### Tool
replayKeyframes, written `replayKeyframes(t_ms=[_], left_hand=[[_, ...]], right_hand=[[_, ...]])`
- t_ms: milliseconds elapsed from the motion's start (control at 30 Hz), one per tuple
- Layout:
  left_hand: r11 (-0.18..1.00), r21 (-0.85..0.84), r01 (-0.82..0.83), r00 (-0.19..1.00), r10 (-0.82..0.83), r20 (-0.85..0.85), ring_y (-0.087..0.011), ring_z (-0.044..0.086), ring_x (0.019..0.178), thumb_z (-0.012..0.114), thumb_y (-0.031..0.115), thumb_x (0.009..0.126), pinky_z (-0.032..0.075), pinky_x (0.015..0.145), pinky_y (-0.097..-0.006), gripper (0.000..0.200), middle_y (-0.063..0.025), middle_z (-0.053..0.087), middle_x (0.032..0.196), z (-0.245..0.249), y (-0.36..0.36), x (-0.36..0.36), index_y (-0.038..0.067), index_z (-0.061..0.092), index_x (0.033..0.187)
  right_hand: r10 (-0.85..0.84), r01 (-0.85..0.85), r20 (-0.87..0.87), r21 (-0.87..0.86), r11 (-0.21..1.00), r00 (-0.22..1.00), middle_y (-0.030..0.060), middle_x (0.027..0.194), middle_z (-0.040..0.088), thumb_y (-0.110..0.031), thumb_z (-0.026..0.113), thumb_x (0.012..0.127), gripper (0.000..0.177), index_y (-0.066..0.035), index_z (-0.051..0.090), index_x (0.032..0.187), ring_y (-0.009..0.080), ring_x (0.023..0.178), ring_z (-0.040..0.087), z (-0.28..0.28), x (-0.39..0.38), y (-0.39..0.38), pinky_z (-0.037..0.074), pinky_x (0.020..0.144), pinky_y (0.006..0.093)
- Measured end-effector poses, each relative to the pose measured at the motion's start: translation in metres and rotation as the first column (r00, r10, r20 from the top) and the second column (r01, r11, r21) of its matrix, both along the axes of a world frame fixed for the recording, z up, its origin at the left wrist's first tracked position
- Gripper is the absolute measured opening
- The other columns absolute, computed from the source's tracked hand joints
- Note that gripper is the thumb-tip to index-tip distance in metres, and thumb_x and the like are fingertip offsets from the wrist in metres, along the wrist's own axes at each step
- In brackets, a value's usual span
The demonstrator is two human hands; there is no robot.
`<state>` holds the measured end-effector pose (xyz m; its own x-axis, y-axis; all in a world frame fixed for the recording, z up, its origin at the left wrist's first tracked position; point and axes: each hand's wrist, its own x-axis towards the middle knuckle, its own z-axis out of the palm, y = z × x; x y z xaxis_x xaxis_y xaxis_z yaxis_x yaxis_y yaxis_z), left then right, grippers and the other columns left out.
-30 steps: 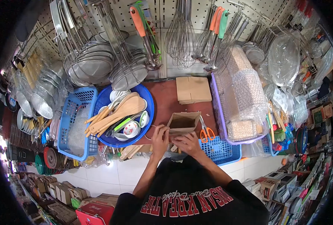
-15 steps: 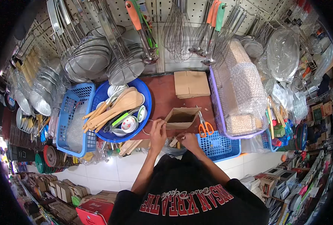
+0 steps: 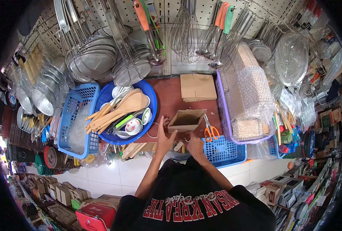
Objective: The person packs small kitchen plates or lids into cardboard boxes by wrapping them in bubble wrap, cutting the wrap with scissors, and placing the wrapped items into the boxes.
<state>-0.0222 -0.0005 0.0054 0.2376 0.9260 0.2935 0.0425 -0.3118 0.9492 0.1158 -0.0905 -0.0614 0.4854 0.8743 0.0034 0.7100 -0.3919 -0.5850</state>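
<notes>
An open cardboard box (image 3: 184, 127) stands near the front edge of the reddish-brown table. Beside its left side is my left hand (image 3: 164, 139), fingers spread and thumb by the front corner. My right hand (image 3: 195, 145) is closed at the box's front edge, and what its fingers hold, if anything, is hidden. A thin pale loop (image 3: 152, 133) lies partly behind my left hand. Right of the box lie scissors (image 3: 213, 133) with orange handles, their blades pointing away from me.
Flattened cardboard pieces (image 3: 198, 87) lie at the back. A blue basin (image 3: 154, 101) of wooden spatulas and ladles stands left, beside a blue basket (image 3: 61, 129). On the right are a purple basket (image 3: 221, 104) with bubble-wrapped goods and a lower blue basket (image 3: 232, 159). Whisks (image 3: 184, 36) hang behind.
My left hand has opened from a pinch near the box's left corner and spread along its side. My right hand stays closed at the front, shifted slightly. The view has moved a little.
</notes>
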Motion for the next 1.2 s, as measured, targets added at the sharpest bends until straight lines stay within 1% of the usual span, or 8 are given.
replayKeyframes(t_ms=[100,200,333,533,667,767,867,1200], left_hand=[[0.99,-0.099,0.096,0.995,-0.098,-0.01,-0.0234,0.061,0.107,0.07,0.009,0.088,0.048,0.093,-0.0352,0.048,-0.0165,0.061,0.123,-0.033,0.009,0.002,-0.002,0.051,0.13],[0.927,-0.362,0.093,0.976,-0.158,-0.152,-0.015,0.061,0.095,0.068,0.014,0.091,0.049,0.085,-0.0306,0.036,-0.0121,0.067,0.108,-0.052,0.02,-0.004,-0.003,0.058,0.121],[0.94,-0.342,-0.012,0.996,0.042,0.082,-0.0098,0.06,0.089,0.061,0.018,0.097,0.049,0.08,-0.0277,0.028,-0.0063,0.068,0.101,-0.046,0.023,0.002,-0.004,0.061,0.115],[0.807,-0.588,0.059,0.97,0.093,0.225,-0.0107,0.06,0.096,0.058,0.02,0.1,0.048,0.085,-0.0279,0.031,-0.006,0.066,0.111,-0.045,0.02,0.004,-0.001,0.057,0.123],[0.736,-0.665,0.124,0.945,0.118,0.306,-0.0117,0.062,0.097,0.056,0.02,0.101,0.05,0.084,-0.0283,0.03,-0.0057,0.066,0.112,-0.05,0.016,0.008,0.0,0.057,0.122],[0.668,-0.726,0.163,0.95,0.092,0.297,-0.0127,0.063,0.097,0.055,0.021,0.101,0.051,0.083,-0.0283,0.029,-0.0059,0.066,0.113,-0.051,0.016,0.008,0.001,0.057,0.123],[0.645,-0.729,0.232,0.933,0.065,0.354,-0.0135,0.064,0.096,0.054,0.022,0.102,0.052,0.082,-0.0283,0.029,-0.0058,0.066,0.113,-0.051,0.014,0.007,0.002,0.056,0.123],[0.409,-0.814,0.412,0.884,0.037,0.466,-0.023,0.062,0.109,0.051,0.031,0.101,0.053,0.09,-0.0394,0.041,-0.0113,0.061,0.122,-0.056,0.013,0.003,0.004,0.049,0.131]], right_hand=[[0.071,-0.069,-0.041,0.056,0.996,0.997,0.0094,0.082,0.071,-0.032,0.075,0.082,0.03,-0.009,0.065,0.097,0.0306,0.076,0.07,0.008,0.006,0.002,0.055,0.066,0.0406],[0.022,-0.017,-0.17,0.028,0.999,0.985,0.0085,0.078,0.07,-0.03,0.076,0.082,0.029,-0.008,0.065,0.099,0.0264,0.072,0.069,0.019,0.013,-0.003,0.053,0.062,0.036],[-0.061,0.168,-0.327,0.311,0.935,0.943,0.0058,0.079,0.067,-0.02,0.072,0.087,0.021,-0.006,0.065,0.101,0.0162,0.067,0.064,0.016,0.025,-0.017,0.048,0.06,0.0279],[-0.08,0.306,-0.49,0.401,0.863,0.868,0.002,0.091,0.062,-0.011,0.066,0.092,0.015,-0.002,0.064,0.103,0.0075,0.071,0.052,0.027,0.045,-0.031,0.041,0.061,0.0235],[-0.023,0.423,-0.602,0.532,0.733,0.798,-0.0022,0.092,0.056,-0.013,0.059,0.098,0.029,-0.002,0.056,0.125,0.003,0.075,0.051,0.004,0.053,-0.025,0.042,0.062,0.0189],[-0.012,0.491,-0.784,0.376,0.786,0.62,-0.0007,0.09,0.058,-0.008,0.056,0.098,0.035,-0.002,0.05,0.132,0.0048,0.071,0.053,0.04,0.054,-0.031,0.041,0.057,0.0182],[0.027,0.505,-0.824,0.372,0.779,0.566,-0.0009,0.09,0.058,-0.008,0.055,0.099,0.036,-0.001,0.05,0.133,0.004,0.07,0.053,0.044,0.055,-0.034,0.041,0.055,0.018],[0.119,0.44,-0.784,0.459,0.772,0.609,0.005,0.11,0.063,-0.003,0.058,0.095,0.045,-0.002,0.044,0.138,0.0027,0.075,0.054,0.061,0.053,-0.035,0.041,0.058,0.0166]])
